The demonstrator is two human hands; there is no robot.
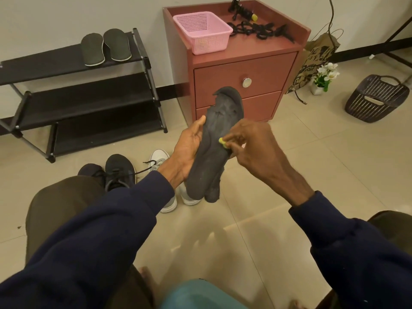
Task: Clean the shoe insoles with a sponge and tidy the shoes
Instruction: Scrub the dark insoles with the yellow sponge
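Dark grey insole; yellow sponge; pink basket; reddish-brown cabinet; black rack.

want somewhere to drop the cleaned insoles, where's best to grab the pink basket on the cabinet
Take the pink basket by its flared top rim on the near side, coming from the front and above. It stands upright and open at the front edge of the cabinet, while black straps crowd its right side.

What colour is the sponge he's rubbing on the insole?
Yellow; the sponge peeks out from the right hand's fingertips, seen in the head view.
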